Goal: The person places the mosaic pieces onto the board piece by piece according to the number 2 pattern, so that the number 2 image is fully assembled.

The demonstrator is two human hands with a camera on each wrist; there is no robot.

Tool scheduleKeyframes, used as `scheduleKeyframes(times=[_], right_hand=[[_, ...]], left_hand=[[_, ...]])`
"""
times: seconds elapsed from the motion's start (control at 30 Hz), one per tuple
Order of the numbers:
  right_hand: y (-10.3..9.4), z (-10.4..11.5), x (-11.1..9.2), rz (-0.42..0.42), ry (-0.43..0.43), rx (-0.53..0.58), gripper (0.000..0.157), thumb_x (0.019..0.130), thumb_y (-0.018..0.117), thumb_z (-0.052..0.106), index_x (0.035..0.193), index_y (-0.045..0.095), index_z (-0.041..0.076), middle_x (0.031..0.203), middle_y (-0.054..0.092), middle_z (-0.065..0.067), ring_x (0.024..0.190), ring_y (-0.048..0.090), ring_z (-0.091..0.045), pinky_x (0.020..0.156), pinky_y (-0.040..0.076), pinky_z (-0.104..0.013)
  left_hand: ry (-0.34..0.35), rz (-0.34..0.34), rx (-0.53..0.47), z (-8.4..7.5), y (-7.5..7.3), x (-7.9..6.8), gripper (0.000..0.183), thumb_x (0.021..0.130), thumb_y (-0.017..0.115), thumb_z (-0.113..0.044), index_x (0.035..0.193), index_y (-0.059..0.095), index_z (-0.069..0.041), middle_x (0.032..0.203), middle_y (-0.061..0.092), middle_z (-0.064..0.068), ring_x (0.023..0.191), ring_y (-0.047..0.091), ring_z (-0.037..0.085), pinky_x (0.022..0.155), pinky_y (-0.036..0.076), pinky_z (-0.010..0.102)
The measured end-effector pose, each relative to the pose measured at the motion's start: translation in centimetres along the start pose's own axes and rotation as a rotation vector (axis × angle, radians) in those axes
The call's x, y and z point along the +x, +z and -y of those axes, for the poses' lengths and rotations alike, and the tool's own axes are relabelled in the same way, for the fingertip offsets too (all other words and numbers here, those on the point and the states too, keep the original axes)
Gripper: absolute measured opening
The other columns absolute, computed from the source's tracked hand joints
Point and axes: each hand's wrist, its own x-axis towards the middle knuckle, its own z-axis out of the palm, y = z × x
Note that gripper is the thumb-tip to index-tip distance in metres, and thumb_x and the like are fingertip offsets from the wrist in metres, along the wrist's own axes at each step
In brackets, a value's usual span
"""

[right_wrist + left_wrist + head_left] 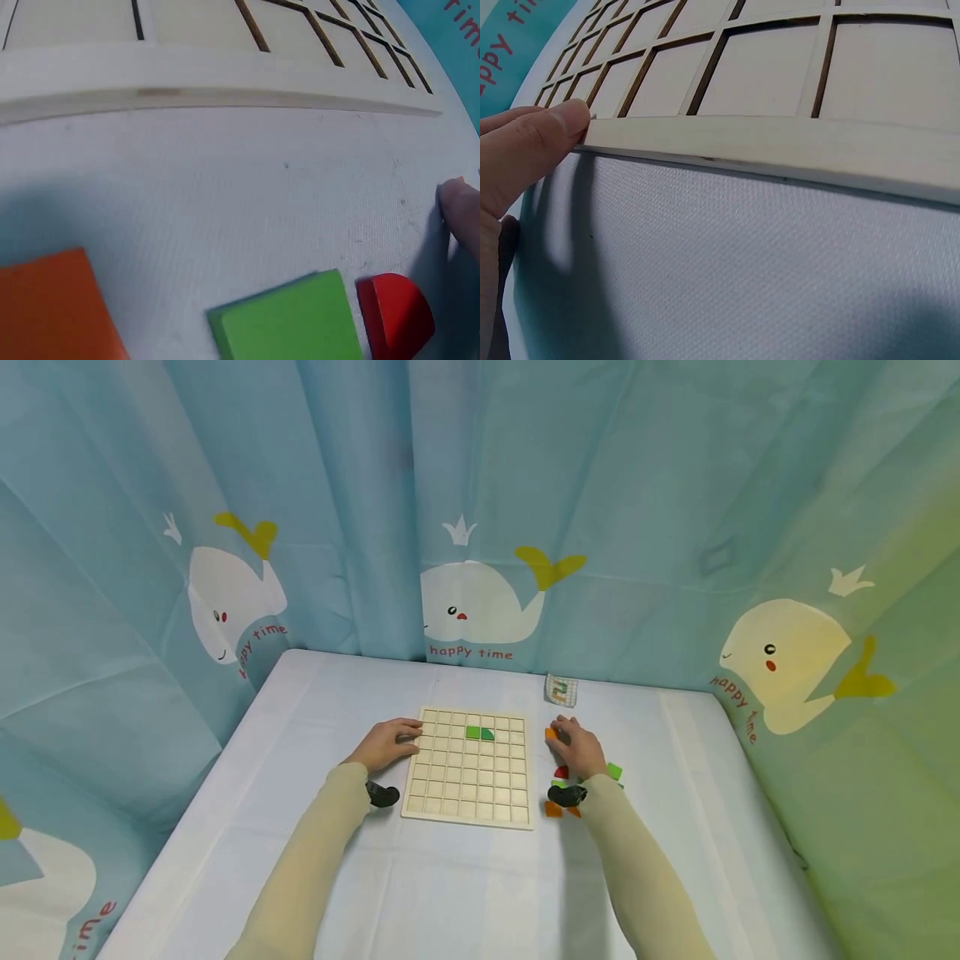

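A pale wooden grid board (467, 822) lies flat on the table. Two pieces sit in its upper cells: a light green square (473, 732) and, beside it, a dark green quarter-round piece (487, 735). My left hand (384, 743) rests at the board's left edge with fingers fairly straight; its thumb (571, 116) touches the rim in the left wrist view. Right of the board, my right hand (579, 750) pinches an orange piece (551, 734) low over the table. In the right wrist view only a sliver of orange shows past the thumb tip (456, 196).
Below my right hand lie loose pieces: a red rounded piece (401, 311), a light green piece (289, 322), an orange square (553, 810) and a green square (614, 771). A small patterned paper card (561, 690) lies at the back. Whale-print curtains (480, 460) surround the table (337, 877).
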Motion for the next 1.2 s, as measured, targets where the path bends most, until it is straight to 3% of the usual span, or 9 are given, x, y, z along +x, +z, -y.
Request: scheduleKeyframes(times=[0.17, 0.27, 0.43, 0.67, 0.93, 1.2], right_hand=[[0.3, -0.1, 0.1, -0.027, -0.001, 0.033, 0.036, 0.094, 0.067, 0.024, 0.121, 0.065, 0.0, 0.145, 0.048, -0.019, 0.14, 0.033, -0.041, 0.116, 0.028, -0.057], [0.6, 0.4, 0.4, -0.071, -0.042, 0.066, 0.036, 0.093, 0.069, 0.025, 0.118, 0.066, -0.001, 0.138, 0.054, -0.02, 0.135, 0.041, -0.041, 0.114, 0.032, -0.056], [1.6, 3.4, 0.9, -0.117, -0.17, 0.114, 0.035, 0.093, 0.069, 0.02, 0.119, 0.067, -0.003, 0.119, 0.063, -0.021, 0.114, 0.055, -0.039, 0.103, 0.045, -0.054], [4.4, 7.9, 1.9, -0.041, -0.277, 0.14, 0.033, 0.095, 0.067, 0.023, 0.121, 0.068, 0.003, 0.114, 0.063, -0.014, 0.11, 0.054, -0.033, 0.095, 0.05, -0.048], [7.3, 11.5, 2.1, -0.048, -0.331, 0.073, 0.034, 0.093, 0.069, 0.026, 0.121, 0.069, 0.006, 0.116, 0.063, -0.013, 0.11, 0.053, -0.033, 0.096, 0.049, -0.046], [8.0, 12.4, 1.8, -0.037, -0.339, -0.043, 0.028, 0.092, 0.071, 0.024, 0.116, 0.072, 0.01, 0.117, 0.064, -0.011, 0.111, 0.054, -0.031, 0.095, 0.049, -0.047]], left_hand=[[0.001, -0.005, -0.001, 0.3, 0.1, 0.1, 0.043, 0.091, 0.072, -0.023, 0.129, 0.064, -0.004, 0.143, 0.053, 0.007, 0.138, 0.04, 0.03, 0.118, 0.032, 0.045], [-0.001, 0.0, -0.009, 0.5, 0.2, 0.2, 0.043, 0.091, 0.072, -0.023, 0.129, 0.064, -0.004, 0.143, 0.052, 0.007, 0.138, 0.039, 0.03, 0.118, 0.032, 0.045], [-0.009, 0.006, -0.013, 0.5, 0.2, 0.1, 0.044, 0.091, 0.072, -0.023, 0.129, 0.064, -0.004, 0.144, 0.052, 0.006, 0.138, 0.039, 0.03, 0.118, 0.032, 0.045], [0.015, 0.0, 0.011, 0.4, 0.1, 0.2, 0.044, 0.091, 0.072, -0.023, 0.129, 0.064, -0.003, 0.143, 0.053, 0.008, 0.138, 0.04, 0.031, 0.117, 0.033, 0.046], [0.012, 0.002, 0.003, 0.2, 0.0, 0.3, 0.044, 0.091, 0.072, -0.022, 0.13, 0.063, -0.003, 0.143, 0.052, 0.007, 0.138, 0.04, 0.03, 0.118, 0.032, 0.045], [0.027, -0.003, 0.018, 0.5, 0.1, 0.2, 0.043, 0.091, 0.072, -0.022, 0.129, 0.064, -0.003, 0.143, 0.053, 0.007, 0.137, 0.041, 0.031, 0.117, 0.033, 0.046]])
